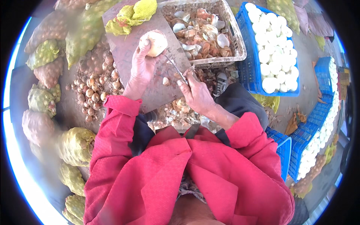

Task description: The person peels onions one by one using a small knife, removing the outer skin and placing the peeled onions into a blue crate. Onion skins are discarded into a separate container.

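Observation:
My left hand (144, 63) is closed round a large pale onion (156, 43), held above the board. Its skin looks partly stripped, whitish with a faint tan patch. In my right hand (195, 92) is a knife (175, 68), gripped by the handle, its thin blade slanting up and left toward the onion's lower edge. Whether the blade touches the onion I cannot tell. Under both hands lies a flat greyish-brown board (123, 48). A small onion scrap (165, 81) rests on it between my hands.
A whitish crate (240, 48) of onion skins stands beyond the board; right of it, a blue crate (245, 71) holds peeled white onions. Unpeeled onions (93, 92) lie on the floor at left, beside full mesh sacks (77, 146). A yellow net bag (144, 11) sits on the board's far end.

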Demonstrator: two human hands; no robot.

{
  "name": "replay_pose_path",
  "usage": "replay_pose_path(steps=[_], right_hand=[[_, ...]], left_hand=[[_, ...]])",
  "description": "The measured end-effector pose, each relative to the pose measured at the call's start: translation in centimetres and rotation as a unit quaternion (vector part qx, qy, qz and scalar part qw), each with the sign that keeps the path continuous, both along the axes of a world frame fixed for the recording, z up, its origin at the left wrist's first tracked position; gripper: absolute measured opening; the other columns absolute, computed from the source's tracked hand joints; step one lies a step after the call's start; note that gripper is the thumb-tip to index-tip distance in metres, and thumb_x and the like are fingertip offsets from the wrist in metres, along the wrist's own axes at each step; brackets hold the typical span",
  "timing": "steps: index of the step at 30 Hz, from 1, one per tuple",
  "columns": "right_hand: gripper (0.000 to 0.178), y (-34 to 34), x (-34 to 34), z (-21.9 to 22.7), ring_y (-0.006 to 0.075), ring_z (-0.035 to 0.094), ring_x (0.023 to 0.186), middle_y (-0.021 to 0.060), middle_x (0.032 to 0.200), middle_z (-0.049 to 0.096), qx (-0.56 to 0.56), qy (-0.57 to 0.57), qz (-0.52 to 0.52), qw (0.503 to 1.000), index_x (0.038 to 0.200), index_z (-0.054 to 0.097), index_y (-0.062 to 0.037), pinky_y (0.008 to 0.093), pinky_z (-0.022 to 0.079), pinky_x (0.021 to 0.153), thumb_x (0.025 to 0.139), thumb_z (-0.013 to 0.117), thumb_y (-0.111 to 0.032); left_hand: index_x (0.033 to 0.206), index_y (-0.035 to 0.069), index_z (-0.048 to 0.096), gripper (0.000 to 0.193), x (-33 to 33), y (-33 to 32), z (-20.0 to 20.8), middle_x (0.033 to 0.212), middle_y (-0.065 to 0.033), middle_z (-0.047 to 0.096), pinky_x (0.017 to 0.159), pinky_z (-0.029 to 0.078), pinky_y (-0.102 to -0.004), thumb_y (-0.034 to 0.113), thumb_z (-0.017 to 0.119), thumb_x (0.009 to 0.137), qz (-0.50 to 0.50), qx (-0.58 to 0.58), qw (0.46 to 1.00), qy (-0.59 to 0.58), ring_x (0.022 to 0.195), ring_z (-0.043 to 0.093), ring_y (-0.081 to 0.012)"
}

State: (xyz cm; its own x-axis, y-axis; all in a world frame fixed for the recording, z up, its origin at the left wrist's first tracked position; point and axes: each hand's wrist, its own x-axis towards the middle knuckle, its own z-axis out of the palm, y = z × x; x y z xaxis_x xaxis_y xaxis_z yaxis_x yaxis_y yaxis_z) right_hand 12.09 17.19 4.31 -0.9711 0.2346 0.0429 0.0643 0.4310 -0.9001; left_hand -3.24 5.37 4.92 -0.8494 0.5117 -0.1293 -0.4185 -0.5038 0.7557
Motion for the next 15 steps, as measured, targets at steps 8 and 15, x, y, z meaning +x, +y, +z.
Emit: replay_pose_path(steps=[8,15], right_hand=[[0.04,3.4,-4.1,3.2,0.0321,0.06,0.068,0.019,0.072,0.059,0.005,0.014,-0.043,0.999,0.094,0.05,0.0037,0.0375,0.046,0.058,0.076,0.06,-0.03],[0.044,4.6,-4.2,2.5,0.034,0.059,0.07,0.0211,0.073,0.059,-0.034,0.028,0.001,0.999,0.085,0.053,0.0052,0.039,0.045,0.064,0.071,0.062,-0.035]], left_hand=[[0.124,0.005,0.037,0.055,1.8,-0.5,-0.5,0.123,-0.0085,0.046,0.091,0.039,-0.042,0.032,0.059,0.081,-0.14,-0.058,0.988,0.039,0.111,0.046,-0.0209],[0.121,-0.001,0.036,0.065,2.2,-0.2,0.6,0.112,-0.011,0.051,0.089,0.04,-0.0319,0.028,0.069,0.073,-0.181,-0.098,0.975,0.08,0.102,0.051,-0.0182]])
